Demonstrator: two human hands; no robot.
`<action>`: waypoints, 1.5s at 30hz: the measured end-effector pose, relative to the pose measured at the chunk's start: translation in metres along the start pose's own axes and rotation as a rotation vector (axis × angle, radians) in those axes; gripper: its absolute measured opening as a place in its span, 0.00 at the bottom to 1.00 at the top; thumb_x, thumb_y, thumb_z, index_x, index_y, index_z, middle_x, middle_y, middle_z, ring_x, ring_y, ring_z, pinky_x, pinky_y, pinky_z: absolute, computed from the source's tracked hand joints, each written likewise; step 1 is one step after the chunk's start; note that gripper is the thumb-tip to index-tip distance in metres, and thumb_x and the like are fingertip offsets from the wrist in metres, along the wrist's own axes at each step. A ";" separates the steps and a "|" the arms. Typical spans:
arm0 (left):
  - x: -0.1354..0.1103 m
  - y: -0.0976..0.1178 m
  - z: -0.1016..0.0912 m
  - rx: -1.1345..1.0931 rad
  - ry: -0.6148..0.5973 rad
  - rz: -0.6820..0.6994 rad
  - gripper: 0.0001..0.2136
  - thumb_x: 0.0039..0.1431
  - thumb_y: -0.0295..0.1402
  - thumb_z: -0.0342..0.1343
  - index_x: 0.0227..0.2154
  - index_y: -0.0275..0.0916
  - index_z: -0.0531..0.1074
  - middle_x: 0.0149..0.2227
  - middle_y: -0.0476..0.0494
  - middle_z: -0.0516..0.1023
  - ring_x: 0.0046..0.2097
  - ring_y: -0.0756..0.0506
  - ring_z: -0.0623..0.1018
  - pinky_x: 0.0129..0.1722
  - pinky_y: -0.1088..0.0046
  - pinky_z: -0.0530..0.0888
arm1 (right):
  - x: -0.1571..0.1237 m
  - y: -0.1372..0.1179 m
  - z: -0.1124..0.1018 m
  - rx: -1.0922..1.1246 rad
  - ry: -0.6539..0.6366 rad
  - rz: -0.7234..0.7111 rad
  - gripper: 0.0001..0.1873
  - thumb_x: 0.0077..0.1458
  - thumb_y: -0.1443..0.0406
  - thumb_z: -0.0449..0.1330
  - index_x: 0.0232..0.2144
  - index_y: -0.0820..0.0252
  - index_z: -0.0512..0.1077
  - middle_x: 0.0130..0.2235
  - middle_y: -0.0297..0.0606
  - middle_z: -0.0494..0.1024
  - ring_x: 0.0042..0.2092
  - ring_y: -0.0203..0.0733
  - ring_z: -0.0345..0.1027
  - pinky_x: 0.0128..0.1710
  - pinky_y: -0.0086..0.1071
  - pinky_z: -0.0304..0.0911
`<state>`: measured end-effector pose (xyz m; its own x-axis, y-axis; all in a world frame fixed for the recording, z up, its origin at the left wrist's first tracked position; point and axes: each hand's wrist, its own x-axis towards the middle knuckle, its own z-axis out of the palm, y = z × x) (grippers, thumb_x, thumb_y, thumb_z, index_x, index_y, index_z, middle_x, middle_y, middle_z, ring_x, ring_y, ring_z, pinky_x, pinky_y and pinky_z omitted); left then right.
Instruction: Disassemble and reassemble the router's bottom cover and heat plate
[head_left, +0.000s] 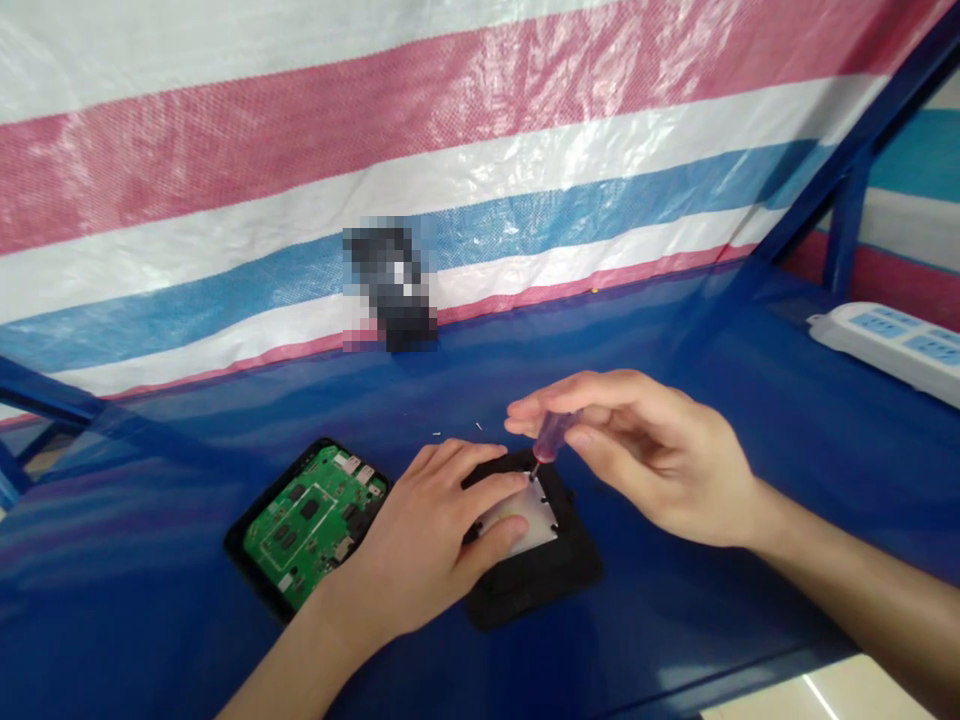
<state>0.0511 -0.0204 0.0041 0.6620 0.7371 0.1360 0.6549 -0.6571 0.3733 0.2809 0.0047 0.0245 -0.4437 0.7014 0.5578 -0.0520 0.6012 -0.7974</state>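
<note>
My right hand (652,455) grips a small screwdriver (553,436) with a clear purplish handle. Its tip meets the upper corner of a silver metal plate (536,515), which is set in a black plastic cover (540,592) lying on the blue table. Spread over the cover, my left hand (442,525) rests its fingers and thumb on the plate and the cover's edge. To the left, partly behind my left wrist, lies a black case half (238,545) with a green circuit board (307,510) in it.
Two tiny screws, one (437,433) left of the other (479,426), lie beyond my left hand. A pixelated dark object (397,290) stands against the striped sheet (480,130). A white power strip (892,345) sits at the right, by a blue frame post (840,230).
</note>
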 end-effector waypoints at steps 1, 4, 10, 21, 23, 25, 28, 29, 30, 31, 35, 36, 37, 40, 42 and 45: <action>0.000 0.000 0.000 0.005 0.000 -0.001 0.12 0.70 0.34 0.53 0.54 0.45 0.73 0.58 0.44 0.74 0.56 0.38 0.72 0.55 0.52 0.69 | -0.001 0.000 0.001 0.002 0.007 0.002 0.17 0.65 0.73 0.56 0.53 0.51 0.71 0.52 0.39 0.80 0.51 0.41 0.78 0.45 0.33 0.77; 0.000 -0.001 0.000 0.019 0.002 0.001 0.13 0.70 0.34 0.52 0.54 0.45 0.73 0.58 0.43 0.74 0.56 0.38 0.72 0.56 0.51 0.68 | -0.001 0.001 0.004 -0.042 0.045 0.012 0.16 0.65 0.72 0.56 0.53 0.52 0.71 0.53 0.40 0.80 0.49 0.40 0.79 0.45 0.32 0.77; 0.000 -0.001 0.002 0.030 0.002 0.005 0.13 0.71 0.35 0.52 0.55 0.45 0.73 0.58 0.42 0.74 0.57 0.38 0.72 0.57 0.52 0.68 | -0.001 0.001 0.006 -0.186 0.043 -0.024 0.19 0.65 0.71 0.56 0.55 0.50 0.69 0.53 0.39 0.80 0.46 0.38 0.79 0.43 0.32 0.77; -0.001 -0.001 0.001 0.045 0.006 0.021 0.13 0.71 0.35 0.51 0.55 0.45 0.72 0.58 0.42 0.74 0.55 0.38 0.73 0.54 0.55 0.69 | 0.003 0.009 0.006 -0.398 0.148 -0.192 0.18 0.59 0.70 0.64 0.51 0.52 0.71 0.45 0.39 0.81 0.42 0.41 0.78 0.45 0.37 0.75; -0.001 0.000 0.001 0.039 -0.001 0.018 0.13 0.71 0.36 0.51 0.55 0.44 0.72 0.58 0.42 0.74 0.55 0.38 0.73 0.54 0.54 0.69 | 0.004 0.005 0.007 -0.431 0.158 -0.205 0.17 0.60 0.69 0.63 0.51 0.53 0.72 0.46 0.41 0.81 0.44 0.42 0.77 0.46 0.38 0.74; -0.001 0.000 0.000 0.037 -0.005 0.015 0.13 0.71 0.36 0.51 0.55 0.44 0.72 0.58 0.41 0.74 0.55 0.38 0.73 0.54 0.53 0.69 | 0.003 0.002 0.008 -0.413 0.157 -0.185 0.15 0.64 0.69 0.59 0.52 0.53 0.71 0.50 0.43 0.80 0.48 0.44 0.77 0.48 0.40 0.74; -0.001 0.000 0.001 0.052 -0.002 0.002 0.13 0.71 0.37 0.51 0.55 0.44 0.72 0.58 0.41 0.74 0.56 0.37 0.73 0.55 0.52 0.69 | 0.000 0.000 0.014 -0.351 0.149 -0.112 0.16 0.67 0.70 0.53 0.53 0.51 0.70 0.53 0.41 0.80 0.51 0.44 0.78 0.49 0.41 0.74; -0.002 -0.001 0.001 0.055 0.001 -0.001 0.14 0.71 0.38 0.51 0.55 0.44 0.72 0.58 0.41 0.74 0.56 0.37 0.73 0.56 0.51 0.69 | -0.001 0.000 0.016 -0.322 0.152 -0.091 0.16 0.67 0.70 0.53 0.54 0.50 0.69 0.52 0.40 0.80 0.50 0.43 0.78 0.49 0.40 0.75; -0.002 -0.001 0.002 0.055 0.003 -0.001 0.14 0.71 0.38 0.52 0.55 0.44 0.71 0.59 0.41 0.74 0.56 0.37 0.73 0.56 0.51 0.69 | -0.002 0.001 0.018 -0.289 0.165 -0.078 0.17 0.67 0.69 0.54 0.55 0.49 0.68 0.51 0.39 0.81 0.49 0.43 0.79 0.48 0.40 0.76; -0.002 -0.001 0.002 0.052 0.004 -0.002 0.15 0.71 0.39 0.52 0.56 0.43 0.70 0.59 0.41 0.74 0.57 0.37 0.72 0.57 0.51 0.68 | -0.002 0.003 0.019 -0.260 0.191 -0.074 0.19 0.66 0.68 0.56 0.57 0.48 0.66 0.49 0.38 0.81 0.47 0.43 0.79 0.47 0.40 0.76; -0.003 -0.001 0.001 0.028 0.001 0.000 0.18 0.69 0.41 0.54 0.58 0.41 0.67 0.59 0.39 0.74 0.58 0.36 0.72 0.59 0.50 0.67 | -0.002 0.008 0.020 -0.295 0.255 -0.133 0.20 0.59 0.67 0.65 0.52 0.48 0.68 0.44 0.38 0.80 0.43 0.44 0.78 0.44 0.41 0.77; -0.003 -0.001 0.001 0.021 -0.004 -0.004 0.20 0.68 0.42 0.55 0.58 0.40 0.66 0.58 0.38 0.74 0.58 0.36 0.72 0.59 0.49 0.67 | -0.001 0.007 0.019 -0.326 0.242 -0.156 0.18 0.58 0.68 0.66 0.49 0.49 0.71 0.43 0.38 0.80 0.43 0.44 0.78 0.45 0.41 0.76; -0.003 0.000 0.000 0.012 -0.010 -0.010 0.21 0.67 0.43 0.56 0.58 0.39 0.65 0.58 0.37 0.74 0.58 0.35 0.72 0.59 0.49 0.67 | -0.001 0.006 0.017 -0.346 0.223 -0.172 0.15 0.58 0.68 0.66 0.47 0.50 0.72 0.43 0.38 0.80 0.43 0.45 0.77 0.46 0.42 0.76; -0.004 0.001 -0.003 -0.019 -0.030 -0.035 0.30 0.62 0.49 0.61 0.59 0.37 0.63 0.59 0.35 0.73 0.59 0.35 0.71 0.60 0.49 0.67 | -0.001 0.001 0.015 -0.357 0.200 -0.161 0.12 0.63 0.69 0.60 0.48 0.51 0.74 0.47 0.40 0.79 0.47 0.45 0.77 0.49 0.43 0.75; -0.006 0.002 -0.005 -0.033 -0.045 -0.053 0.38 0.55 0.54 0.65 0.61 0.36 0.60 0.60 0.33 0.71 0.60 0.33 0.70 0.60 0.50 0.68 | -0.002 -0.001 0.017 -0.342 0.189 -0.115 0.14 0.65 0.70 0.56 0.50 0.50 0.73 0.49 0.39 0.80 0.48 0.44 0.78 0.47 0.42 0.76; -0.010 0.003 -0.004 -0.016 -0.058 -0.068 0.49 0.43 0.59 0.69 0.62 0.36 0.58 0.61 0.30 0.68 0.62 0.30 0.68 0.61 0.47 0.67 | -0.004 0.002 0.020 -0.276 0.209 -0.065 0.21 0.64 0.70 0.58 0.57 0.46 0.67 0.50 0.37 0.80 0.46 0.44 0.79 0.43 0.41 0.78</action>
<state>0.0451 -0.0288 0.0079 0.6367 0.7690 0.0566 0.6932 -0.6029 0.3949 0.2649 -0.0044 0.0166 -0.2529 0.7043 0.6633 0.1826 0.7080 -0.6822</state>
